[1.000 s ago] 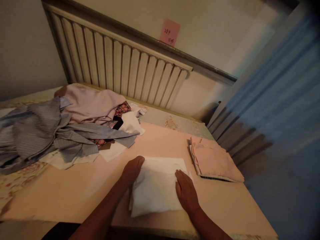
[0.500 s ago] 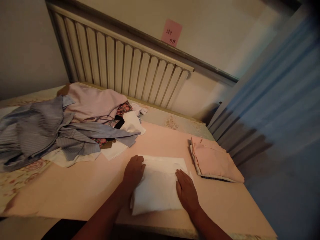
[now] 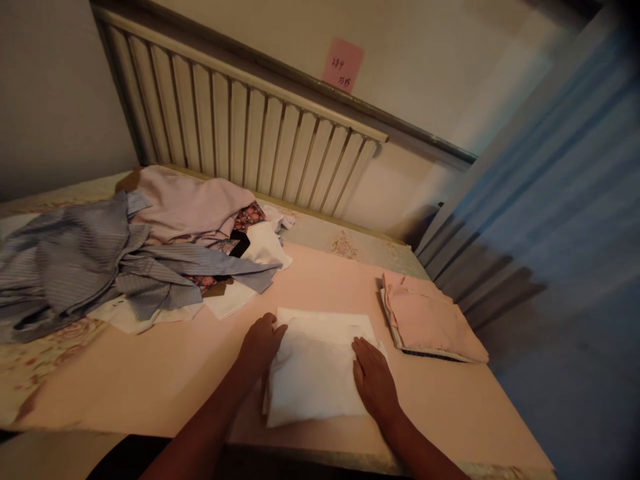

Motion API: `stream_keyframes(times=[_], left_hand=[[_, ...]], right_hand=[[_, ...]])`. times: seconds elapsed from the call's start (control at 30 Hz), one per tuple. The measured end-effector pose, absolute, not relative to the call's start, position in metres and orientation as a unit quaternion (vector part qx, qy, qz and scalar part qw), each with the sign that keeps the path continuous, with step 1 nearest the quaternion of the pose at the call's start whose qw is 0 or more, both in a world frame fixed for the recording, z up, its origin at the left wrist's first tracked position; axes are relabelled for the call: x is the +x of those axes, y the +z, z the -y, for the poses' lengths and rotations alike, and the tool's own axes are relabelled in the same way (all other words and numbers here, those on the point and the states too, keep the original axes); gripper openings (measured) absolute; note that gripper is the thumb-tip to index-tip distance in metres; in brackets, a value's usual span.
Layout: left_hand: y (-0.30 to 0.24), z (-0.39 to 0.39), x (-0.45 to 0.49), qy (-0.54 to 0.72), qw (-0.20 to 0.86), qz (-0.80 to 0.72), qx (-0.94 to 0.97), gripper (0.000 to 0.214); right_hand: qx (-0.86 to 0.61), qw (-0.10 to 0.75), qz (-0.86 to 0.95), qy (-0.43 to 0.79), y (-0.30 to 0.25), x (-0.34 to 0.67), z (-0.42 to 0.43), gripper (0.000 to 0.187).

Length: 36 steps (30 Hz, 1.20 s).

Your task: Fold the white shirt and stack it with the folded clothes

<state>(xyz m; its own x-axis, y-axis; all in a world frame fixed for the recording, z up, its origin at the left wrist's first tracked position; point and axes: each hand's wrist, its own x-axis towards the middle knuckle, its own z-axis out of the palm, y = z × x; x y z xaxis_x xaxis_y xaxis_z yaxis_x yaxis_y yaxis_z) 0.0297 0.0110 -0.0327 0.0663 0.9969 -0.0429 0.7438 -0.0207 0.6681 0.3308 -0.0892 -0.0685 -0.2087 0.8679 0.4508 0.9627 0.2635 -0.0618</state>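
A folded white garment lies as a flat rectangle on the pink cloth in front of me. My left hand is at its upper left edge, with the thumb apart from the fingers and touching the fabric's side. On the right side, my right hand rests flat with its fingers stretched out over the garment's edge. Neither hand grasps the fabric. The garment's left side shows several stacked layers.
A pile of loose clothes, with a blue-grey striped shirt and a pale pink garment, lies at the left. Folded pink clothes sit at the right. A radiator stands behind; a blue curtain hangs at the right.
My left hand has slid slightly left, off the garment's upper left corner. My right hand has barely moved, and the folded garment stays almost in place.
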Motion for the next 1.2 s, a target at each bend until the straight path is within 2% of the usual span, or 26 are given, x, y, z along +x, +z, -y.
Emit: stream_keyframes(times=[0.3,0.5,0.83,1.2], left_hand=[[-0.021,-0.004,0.024,0.228,0.368,-0.637,0.637,0.031],[-0.026,-0.004,0.024,0.236,0.405,-0.614,0.635,0.059],[-0.049,-0.009,0.031,0.330,0.517,-0.565,0.552,0.068],[-0.047,-0.007,0.037,0.354,0.505,-0.591,0.520,0.075]], right_hand=[[-0.596,0.205,0.767,-0.116,-0.065,0.329,0.090,0.042],[-0.595,0.206,0.769,-0.111,-0.066,0.329,0.090,0.041],[-0.589,0.212,0.772,-0.113,-0.067,0.330,0.090,0.041],[-0.593,0.219,0.768,-0.103,-0.069,0.331,0.090,0.043]])
